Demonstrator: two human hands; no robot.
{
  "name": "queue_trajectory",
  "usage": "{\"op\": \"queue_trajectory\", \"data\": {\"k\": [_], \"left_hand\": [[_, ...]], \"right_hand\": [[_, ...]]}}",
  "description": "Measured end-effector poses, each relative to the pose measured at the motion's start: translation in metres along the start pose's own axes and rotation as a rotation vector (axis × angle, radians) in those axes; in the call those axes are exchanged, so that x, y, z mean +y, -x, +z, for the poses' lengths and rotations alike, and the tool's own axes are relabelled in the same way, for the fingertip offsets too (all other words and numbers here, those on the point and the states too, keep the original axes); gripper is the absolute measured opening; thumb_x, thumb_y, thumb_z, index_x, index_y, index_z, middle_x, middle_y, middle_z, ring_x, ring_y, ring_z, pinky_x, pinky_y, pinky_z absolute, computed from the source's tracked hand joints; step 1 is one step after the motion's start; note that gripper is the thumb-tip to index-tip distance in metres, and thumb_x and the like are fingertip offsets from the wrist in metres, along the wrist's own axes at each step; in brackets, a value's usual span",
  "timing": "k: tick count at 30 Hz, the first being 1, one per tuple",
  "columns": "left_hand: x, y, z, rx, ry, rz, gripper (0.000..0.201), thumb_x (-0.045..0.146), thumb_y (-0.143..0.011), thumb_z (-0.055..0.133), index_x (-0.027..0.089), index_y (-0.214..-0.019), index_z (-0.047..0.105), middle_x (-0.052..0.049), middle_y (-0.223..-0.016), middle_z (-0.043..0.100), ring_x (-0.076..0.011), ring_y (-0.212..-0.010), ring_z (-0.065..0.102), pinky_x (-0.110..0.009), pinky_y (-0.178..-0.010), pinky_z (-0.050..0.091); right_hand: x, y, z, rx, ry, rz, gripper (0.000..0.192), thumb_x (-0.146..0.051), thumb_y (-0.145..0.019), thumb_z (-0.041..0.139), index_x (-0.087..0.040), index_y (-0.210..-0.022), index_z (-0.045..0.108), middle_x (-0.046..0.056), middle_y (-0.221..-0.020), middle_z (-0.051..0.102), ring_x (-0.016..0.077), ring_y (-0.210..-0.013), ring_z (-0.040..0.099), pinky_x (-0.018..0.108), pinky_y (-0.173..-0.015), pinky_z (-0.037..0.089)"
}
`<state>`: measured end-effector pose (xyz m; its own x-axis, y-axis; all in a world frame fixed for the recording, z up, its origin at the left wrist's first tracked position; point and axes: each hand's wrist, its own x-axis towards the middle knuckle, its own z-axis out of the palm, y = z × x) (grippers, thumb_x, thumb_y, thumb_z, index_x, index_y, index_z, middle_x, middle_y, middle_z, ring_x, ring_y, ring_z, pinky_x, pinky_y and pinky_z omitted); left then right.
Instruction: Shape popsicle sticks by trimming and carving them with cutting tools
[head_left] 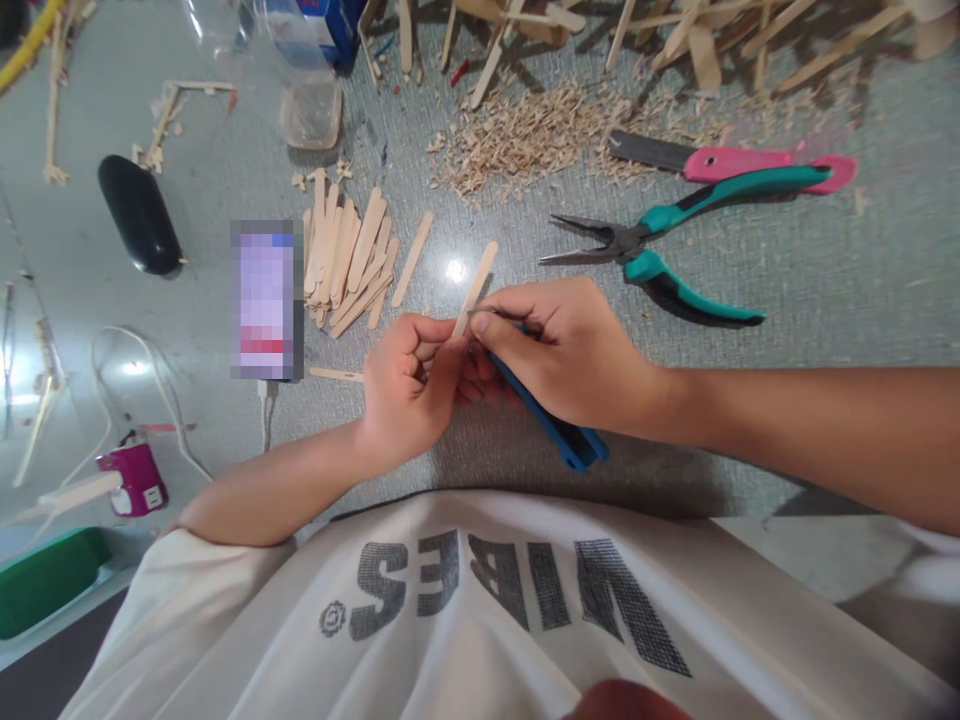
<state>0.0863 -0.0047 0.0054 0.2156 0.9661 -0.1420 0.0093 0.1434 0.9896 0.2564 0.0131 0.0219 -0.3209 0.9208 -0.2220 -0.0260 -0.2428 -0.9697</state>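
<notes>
My left hand (409,385) pinches the near end of a flat wooden craft stick (477,283) that points away and to the right over the grey table (825,290). My right hand (559,345) grips a blue-handled knife (555,425), its handle sticking out toward me, with the tip pressed against the stick where my left fingers hold it. The blade itself is hidden by my fingers.
A pile of craft sticks (349,255) and a phone (264,298) lie left of my hands. Teal pliers (667,245), a pink-handled tool (739,163) and wood shavings (540,135) lie beyond. A black case (140,213), a purple plug (135,478) and loose sticks (675,35) surround them.
</notes>
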Motion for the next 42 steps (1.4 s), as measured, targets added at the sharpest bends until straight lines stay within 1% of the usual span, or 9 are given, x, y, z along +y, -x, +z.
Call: {"op": "queue_trajectory", "data": {"k": [4,8,11,14,20,25,30,36,42], "left_hand": [[0.0,-0.001,0.0,-0.005,0.006,0.024,0.037,0.055,-0.102,0.075,0.022,-0.095,0.058,0.005,-0.062,0.07,-0.0091,-0.043,0.062,-0.017,-0.04,0.051],[0.001,-0.002,0.0,-0.015,0.017,0.016,0.038,0.055,-0.102,0.075,0.022,-0.094,0.057,0.005,-0.059,0.069,-0.0096,-0.042,0.063,-0.017,-0.041,0.052],[0.0,-0.002,0.0,-0.029,0.025,0.043,0.033,0.048,-0.105,0.073,0.022,-0.095,0.057,0.005,-0.059,0.07,-0.0091,-0.042,0.064,-0.016,-0.042,0.053],[-0.001,-0.001,0.0,-0.036,0.026,0.062,0.029,0.043,-0.107,0.071,0.021,-0.095,0.057,0.004,-0.062,0.072,-0.0088,-0.044,0.066,-0.016,-0.043,0.053],[0.003,-0.004,-0.001,-0.055,0.071,0.001,0.035,0.049,-0.103,0.075,0.021,-0.094,0.056,0.004,-0.062,0.073,-0.0103,-0.045,0.067,-0.017,-0.042,0.054],[0.007,-0.007,-0.006,-0.075,0.091,-0.085,0.041,0.055,-0.1,0.078,0.022,-0.092,0.055,0.003,-0.064,0.075,-0.0118,-0.046,0.068,-0.019,-0.041,0.055],[0.007,-0.008,-0.008,-0.062,0.098,-0.103,0.045,0.06,-0.095,0.081,0.023,-0.092,0.055,0.004,-0.061,0.074,-0.0134,-0.045,0.069,-0.02,-0.038,0.053],[0.008,-0.007,-0.006,-0.051,0.096,-0.09,0.044,0.057,-0.096,0.082,0.022,-0.091,0.056,0.003,-0.063,0.076,-0.0124,-0.045,0.069,-0.019,-0.04,0.053],[0.006,-0.006,-0.005,-0.032,0.077,-0.08,0.044,0.057,-0.096,0.082,0.021,-0.092,0.057,0.002,-0.064,0.077,-0.0122,-0.047,0.071,-0.018,-0.041,0.053]], "right_hand": [[-0.003,-0.001,-0.002,-0.048,-0.082,0.088,0.042,-0.004,-0.1,0.054,-0.019,-0.061,0.06,-0.004,-0.053,0.063,0.006,-0.042,0.055,0.018,-0.04,0.041],[-0.003,-0.003,-0.006,-0.107,-0.121,0.121,0.041,-0.006,-0.101,0.057,-0.018,-0.062,0.062,-0.002,-0.054,0.065,0.0064,-0.043,0.058,0.016,-0.039,0.043],[-0.003,-0.005,-0.01,-0.136,-0.127,0.155,0.04,-0.011,-0.103,0.06,-0.017,-0.063,0.064,-0.001,-0.056,0.066,0.0074,-0.044,0.06,0.016,-0.036,0.043],[-0.003,-0.006,-0.011,-0.147,-0.129,0.169,0.04,-0.011,-0.103,0.061,-0.017,-0.063,0.064,-0.001,-0.056,0.066,0.007,-0.042,0.059,0.016,-0.035,0.042],[-0.003,-0.006,-0.012,-0.155,-0.131,0.168,0.04,-0.011,-0.104,0.06,-0.016,-0.064,0.064,-0.001,-0.056,0.065,0.0073,-0.043,0.059,0.017,-0.036,0.043],[0.001,-0.009,-0.016,-0.193,-0.197,0.144,0.037,-0.021,-0.105,0.066,-0.017,-0.068,0.068,-0.001,-0.06,0.067,0.008,-0.045,0.06,0.018,-0.037,0.044],[0.001,-0.011,-0.018,-0.205,-0.202,0.152,0.041,-0.03,-0.104,0.072,-0.018,-0.066,0.065,0.0,-0.06,0.067,0.009,-0.045,0.062,0.019,-0.038,0.043],[0.003,-0.008,-0.014,-0.159,-0.176,0.157,0.035,-0.022,-0.105,0.067,-0.018,-0.07,0.064,0.0,-0.061,0.069,0.0095,-0.046,0.064,0.019,-0.039,0.046],[0.003,-0.008,-0.013,-0.136,-0.121,0.155,0.038,-0.015,-0.105,0.064,-0.018,-0.067,0.064,0.0,-0.059,0.068,0.01,-0.045,0.062,0.02,-0.039,0.046]]}}
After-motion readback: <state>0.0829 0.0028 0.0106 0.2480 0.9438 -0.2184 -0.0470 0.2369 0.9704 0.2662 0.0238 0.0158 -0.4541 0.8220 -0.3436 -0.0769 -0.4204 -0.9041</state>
